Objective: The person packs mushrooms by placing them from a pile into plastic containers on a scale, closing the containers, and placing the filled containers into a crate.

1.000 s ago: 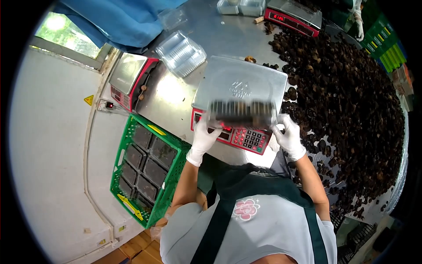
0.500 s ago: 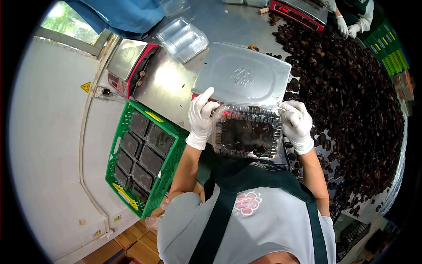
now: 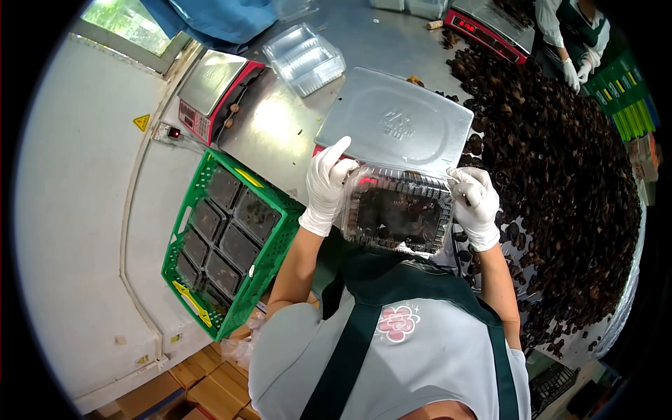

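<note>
A clear plastic box [image 3: 399, 213] with dark contents is held up in front of my chest, its lid over the top. My left hand [image 3: 327, 187], in a white glove, grips the box's left edge with the index finger pointing up. At the right edge, my right hand [image 3: 476, 206], also gloved, pinches the upper right corner. Just beyond the box lies the bare metal plate of a scale [image 3: 399, 119]; the box hides most of its red front.
A pile of dark pieces [image 3: 560, 203] covers the right side. At left are a green crate [image 3: 278, 245] of filled boxes and another scale [image 3: 213, 82]. Empty clear boxes [image 3: 306, 59] lie behind. A person [image 3: 577, 35] stands at the far right near a red scale [image 3: 483, 33].
The box has come off the scale towards my chest and tipped so its top faces up. Both hands moved with it. The co-worker at the far right has come further into view.
</note>
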`<move>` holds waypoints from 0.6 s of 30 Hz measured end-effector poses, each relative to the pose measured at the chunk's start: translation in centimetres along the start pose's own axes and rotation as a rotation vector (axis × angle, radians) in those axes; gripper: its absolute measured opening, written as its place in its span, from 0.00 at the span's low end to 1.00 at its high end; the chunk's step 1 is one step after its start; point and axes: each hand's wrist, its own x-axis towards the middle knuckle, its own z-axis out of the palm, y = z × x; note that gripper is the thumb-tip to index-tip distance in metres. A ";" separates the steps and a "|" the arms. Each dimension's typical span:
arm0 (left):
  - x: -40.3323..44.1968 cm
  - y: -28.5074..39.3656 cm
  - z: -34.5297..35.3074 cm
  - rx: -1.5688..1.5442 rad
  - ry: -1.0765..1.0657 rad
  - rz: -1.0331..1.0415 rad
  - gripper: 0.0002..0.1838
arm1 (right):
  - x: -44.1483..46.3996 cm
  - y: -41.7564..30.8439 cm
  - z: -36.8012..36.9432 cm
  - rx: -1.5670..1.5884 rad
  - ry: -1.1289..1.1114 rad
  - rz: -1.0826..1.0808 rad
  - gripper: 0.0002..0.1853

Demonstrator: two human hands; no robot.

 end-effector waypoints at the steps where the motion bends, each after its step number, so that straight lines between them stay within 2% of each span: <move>1: 0.0 0.0 -0.1 0.002 -0.024 -0.010 0.25 | -0.1 0.1 0.1 0.001 -0.002 -0.002 0.17; 8: 0.0 -0.2 0.0 -0.078 -0.067 -0.044 0.26 | -0.6 -0.1 0.0 0.095 -0.060 0.111 0.15; 12: -0.7 -0.7 0.2 -0.203 -0.140 -0.162 0.24 | -0.5 -0.4 0.2 0.156 -0.075 0.195 0.12; 13: -0.4 0.2 0.0 -0.509 -0.110 -0.366 0.18 | -0.9 -0.1 0.3 0.173 -0.126 0.300 0.11; 14: -0.2 0.5 -0.3 -0.710 -0.148 -0.446 0.21 | -1.1 -0.2 0.4 0.213 -0.212 0.427 0.09; 15: -0.1 1.0 -0.7 -0.914 -0.170 -0.541 0.26 | -2.2 0.7 0.8 0.248 -0.283 0.457 0.08; 16: 0.1 1.4 -1.0 -1.100 -0.181 -0.645 0.31 | -3.1 1.2 0.8 0.307 -0.394 0.631 0.07; 17: -0.7 1.1 -1.1 -1.549 -0.208 -0.899 0.49 | -4.7 2.0 1.9 0.623 -0.366 0.894 0.07; 18: -1.7 1.8 0.5 -1.847 -0.087 -0.797 0.49 | -5.3 1.2 1.7 0.782 -0.389 0.838 0.07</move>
